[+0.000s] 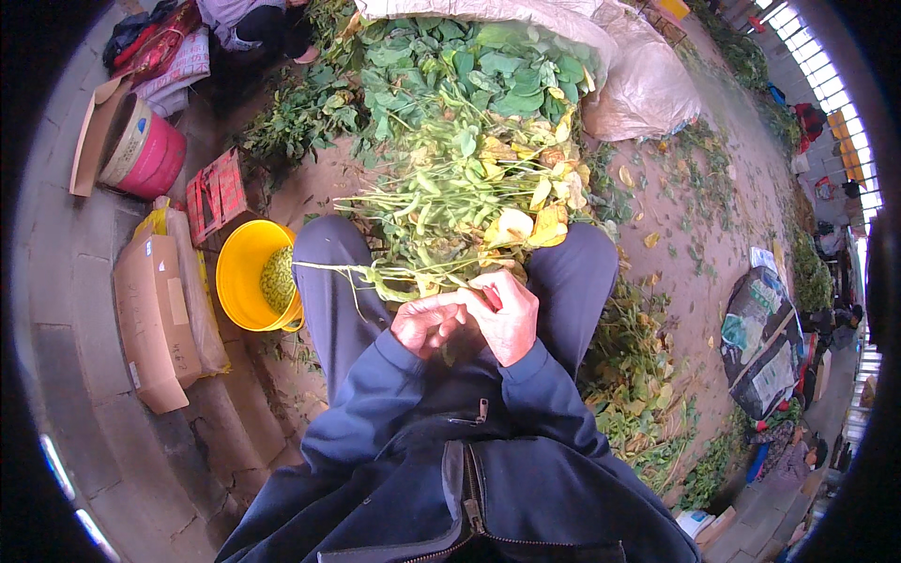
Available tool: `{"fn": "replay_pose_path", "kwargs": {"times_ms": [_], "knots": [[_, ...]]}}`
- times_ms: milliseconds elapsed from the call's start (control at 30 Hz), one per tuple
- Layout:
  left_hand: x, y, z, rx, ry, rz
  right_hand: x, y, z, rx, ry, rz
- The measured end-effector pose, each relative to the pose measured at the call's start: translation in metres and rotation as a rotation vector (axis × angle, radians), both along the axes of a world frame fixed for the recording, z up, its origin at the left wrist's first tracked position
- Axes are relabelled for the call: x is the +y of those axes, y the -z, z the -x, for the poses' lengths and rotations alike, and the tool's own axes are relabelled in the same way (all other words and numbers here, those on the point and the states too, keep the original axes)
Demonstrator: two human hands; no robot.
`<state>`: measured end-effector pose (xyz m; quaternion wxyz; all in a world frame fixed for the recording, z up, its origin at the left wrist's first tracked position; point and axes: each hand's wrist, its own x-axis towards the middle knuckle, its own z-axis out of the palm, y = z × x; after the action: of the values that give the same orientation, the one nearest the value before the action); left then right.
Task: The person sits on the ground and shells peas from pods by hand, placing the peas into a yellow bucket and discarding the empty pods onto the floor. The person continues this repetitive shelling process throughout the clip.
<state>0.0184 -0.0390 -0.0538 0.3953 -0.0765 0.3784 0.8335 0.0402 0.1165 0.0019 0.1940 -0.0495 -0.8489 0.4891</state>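
My left hand (426, 325) and my right hand (508, 318) meet between my knees, their fingers curled and fingertips touching. What lies between the fingertips is hidden. Just beyond them, a loose soybean stem (331, 267) reaches left across my thigh, with green pods (388, 290) along it. A heap of cut soybean plants (450, 190) rests in front of my knees, with green pods and yellowed leaves (512, 229). By my left knee, a yellow bucket (236, 271) leans on its side, its mouth towards me, with picked green pods (279, 280) inside.
Behind the heap, a pale woven sheet (633, 91) partly covers leafy plants (493, 67). At left are a cardboard box (158, 317), a red crate (217, 193), a pink bucket (151, 151) and a seated person (243, 21). A stuffed dark sack (760, 338) lies at right among scattered leaves.
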Motion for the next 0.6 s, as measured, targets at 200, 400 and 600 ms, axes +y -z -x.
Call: {"fn": "replay_pose_path", "kwargs": {"times_ms": [200,400,600], "knots": [[-0.007,-0.001,-0.001,0.115,0.140,0.051,0.002,0.007,-0.001,0.021,0.022,-0.086],[-0.010,-0.008,0.000,0.128,-0.028,0.133,0.001,0.009,-0.002,0.045,-0.074,-0.159],[0.001,0.000,0.003,0.063,-0.081,0.198,-0.006,0.007,-0.012,-0.024,-0.052,-0.028]]}}
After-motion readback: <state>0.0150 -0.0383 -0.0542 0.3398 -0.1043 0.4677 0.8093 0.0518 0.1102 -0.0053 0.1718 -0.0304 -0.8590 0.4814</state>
